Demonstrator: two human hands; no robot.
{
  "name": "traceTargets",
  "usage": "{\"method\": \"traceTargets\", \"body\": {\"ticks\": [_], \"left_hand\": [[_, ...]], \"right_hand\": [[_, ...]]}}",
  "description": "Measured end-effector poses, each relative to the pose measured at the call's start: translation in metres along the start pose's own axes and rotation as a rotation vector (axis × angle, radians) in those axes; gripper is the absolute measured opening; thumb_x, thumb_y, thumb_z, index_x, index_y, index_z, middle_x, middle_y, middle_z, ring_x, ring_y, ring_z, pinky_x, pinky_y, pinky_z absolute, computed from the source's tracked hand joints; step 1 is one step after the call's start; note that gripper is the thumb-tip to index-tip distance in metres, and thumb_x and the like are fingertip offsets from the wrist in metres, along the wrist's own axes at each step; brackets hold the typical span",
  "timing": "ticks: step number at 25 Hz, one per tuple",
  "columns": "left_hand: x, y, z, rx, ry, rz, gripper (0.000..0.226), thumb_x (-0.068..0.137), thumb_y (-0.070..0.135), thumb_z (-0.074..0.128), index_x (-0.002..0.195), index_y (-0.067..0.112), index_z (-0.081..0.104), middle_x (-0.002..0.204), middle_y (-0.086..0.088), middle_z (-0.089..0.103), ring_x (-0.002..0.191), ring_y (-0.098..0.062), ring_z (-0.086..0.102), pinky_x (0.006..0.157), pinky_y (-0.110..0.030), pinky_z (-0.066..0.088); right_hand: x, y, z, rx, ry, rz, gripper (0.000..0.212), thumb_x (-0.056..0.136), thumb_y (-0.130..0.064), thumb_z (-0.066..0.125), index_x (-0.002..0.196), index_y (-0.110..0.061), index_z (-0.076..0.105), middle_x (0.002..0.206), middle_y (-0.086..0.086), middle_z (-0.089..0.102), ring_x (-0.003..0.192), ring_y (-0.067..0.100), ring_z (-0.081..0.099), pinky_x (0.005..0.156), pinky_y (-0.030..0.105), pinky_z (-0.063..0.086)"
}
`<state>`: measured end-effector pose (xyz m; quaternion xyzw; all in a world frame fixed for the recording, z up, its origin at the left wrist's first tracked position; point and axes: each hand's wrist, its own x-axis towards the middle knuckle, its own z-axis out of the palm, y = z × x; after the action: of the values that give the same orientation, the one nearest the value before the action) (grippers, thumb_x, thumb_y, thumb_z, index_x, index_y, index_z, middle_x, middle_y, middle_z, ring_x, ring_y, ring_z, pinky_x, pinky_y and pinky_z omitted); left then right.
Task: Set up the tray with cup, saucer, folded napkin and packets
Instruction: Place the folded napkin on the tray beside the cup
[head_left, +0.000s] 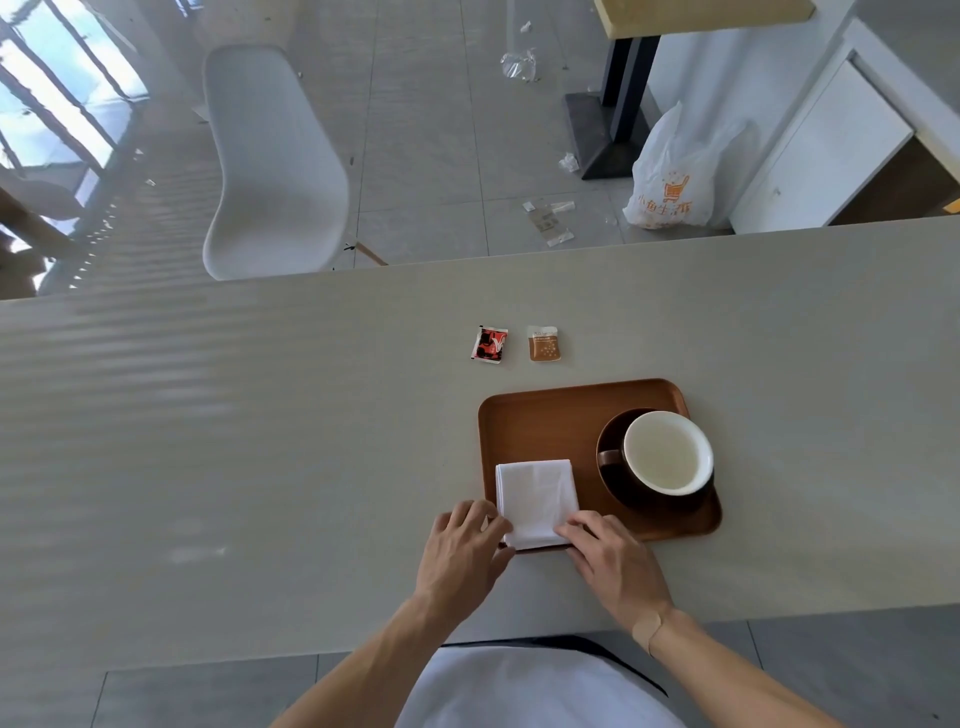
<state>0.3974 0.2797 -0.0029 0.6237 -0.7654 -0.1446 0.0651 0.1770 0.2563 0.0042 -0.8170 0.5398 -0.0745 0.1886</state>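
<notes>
Both hands, left and right, pinch white folded napkin on tray.

Napkin on tray left; cup on saucer right; packets behind tray.

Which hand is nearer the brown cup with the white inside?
Right. The right hand rests on the napkin's near right corner, beside the cup; the left hand is farther left.

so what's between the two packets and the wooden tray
Nothing: in the head view only bare pale tabletop separates the red packet and tan packet from the brown wooden tray.
</notes>
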Motion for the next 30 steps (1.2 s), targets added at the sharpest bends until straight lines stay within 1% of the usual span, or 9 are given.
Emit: {"method": "traceTargets", "body": {"ticks": [4,6,9,11,18,22,24,27,30], "left_hand": [[0.001,-0.001,0.0,-0.045,-0.035,-0.029,0.027,0.094,0.044,0.053,0.117,0.031,0.058,0.125,0.007,0.055,0.117,-0.017,0.05,0.094,-0.031,0.041],[-0.001,-0.003,0.001,-0.092,-0.056,-0.048,0.029,0.094,0.044,0.053,0.121,0.032,0.054,0.13,0.009,0.051,0.12,-0.016,0.046,0.096,-0.03,0.04],[-0.003,-0.007,0.003,-0.138,-0.105,-0.053,0.033,0.093,0.042,0.055,0.125,0.034,0.052,0.134,0.011,0.046,0.123,-0.014,0.043,0.1,-0.03,0.04],[-0.001,-0.009,0.0,-0.182,-0.137,-0.065,0.035,0.092,0.041,0.056,0.126,0.035,0.053,0.135,0.012,0.046,0.124,-0.013,0.042,0.101,-0.029,0.039],[0.024,-0.016,-0.027,-0.239,-0.33,-0.112,0.03,0.088,0.04,0.062,0.118,0.034,0.061,0.126,0.008,0.056,0.116,-0.015,0.05,0.097,-0.033,0.044],[0.049,-0.017,-0.048,-0.343,-0.391,-0.258,0.02,0.084,0.033,0.063,0.104,0.028,0.067,0.106,0.007,0.069,0.099,-0.016,0.065,0.083,-0.033,0.054],[0.065,-0.02,-0.057,-0.357,-0.381,-0.296,0.018,0.085,0.032,0.063,0.101,0.025,0.068,0.102,0.006,0.072,0.095,-0.017,0.067,0.084,-0.036,0.055],[0.094,-0.027,-0.073,-0.327,-0.445,-0.329,0.026,0.086,0.036,0.066,0.109,0.023,0.067,0.109,0.002,0.071,0.1,-0.018,0.065,0.087,-0.032,0.053],[0.128,-0.044,-0.085,-0.308,-0.527,-0.412,0.037,0.086,0.035,0.069,0.12,0.022,0.064,0.119,-0.002,0.067,0.109,-0.022,0.062,0.094,-0.034,0.05]], "right_hand": [[-0.005,-0.003,0.0,-0.02,-0.035,0.016,0.042,0.066,-0.015,0.087,0.105,-0.023,0.072,0.105,-0.005,0.068,0.083,0.017,0.066,0.063,0.028,0.059],[-0.008,-0.006,0.0,-0.025,-0.08,0.043,0.044,0.071,-0.017,0.083,0.112,-0.023,0.069,0.114,-0.005,0.066,0.091,0.018,0.065,0.07,0.029,0.059],[-0.008,-0.008,0.001,-0.05,-0.151,0.077,0.043,0.085,-0.023,0.068,0.127,-0.025,0.059,0.131,-0.006,0.056,0.11,0.018,0.058,0.087,0.029,0.054],[-0.004,-0.009,-0.002,-0.062,-0.189,0.088,0.041,0.09,-0.027,0.059,0.13,-0.027,0.055,0.135,-0.009,0.051,0.114,0.016,0.053,0.088,0.029,0.051],[0.038,-0.013,-0.026,-0.216,-0.333,-0.001,0.035,0.095,-0.035,0.044,0.127,-0.029,0.056,0.124,-0.004,0.06,0.11,0.018,0.053,0.088,0.033,0.045],[0.077,-0.015,-0.05,-0.152,-0.47,-0.034,0.038,0.091,-0.041,0.048,0.126,-0.03,0.058,0.124,-0.001,0.066,0.111,0.021,0.062,0.088,0.036,0.049],[0.1,-0.015,-0.062,-0.1,-0.509,-0.031,0.038,0.088,-0.042,0.049,0.123,-0.032,0.06,0.122,-0.005,0.066,0.109,0.019,0.062,0.087,0.035,0.049],[0.134,-0.011,-0.078,-0.068,-0.526,-0.01,0.032,0.087,-0.042,0.051,0.115,-0.032,0.063,0.114,-0.006,0.068,0.103,0.017,0.062,0.081,0.033,0.048],[0.17,0.002,-0.089,-0.072,-0.538,0.039,0.03,0.086,-0.043,0.053,0.111,-0.031,0.064,0.114,-0.006,0.069,0.103,0.017,0.062,0.083,0.032,0.05]]}}
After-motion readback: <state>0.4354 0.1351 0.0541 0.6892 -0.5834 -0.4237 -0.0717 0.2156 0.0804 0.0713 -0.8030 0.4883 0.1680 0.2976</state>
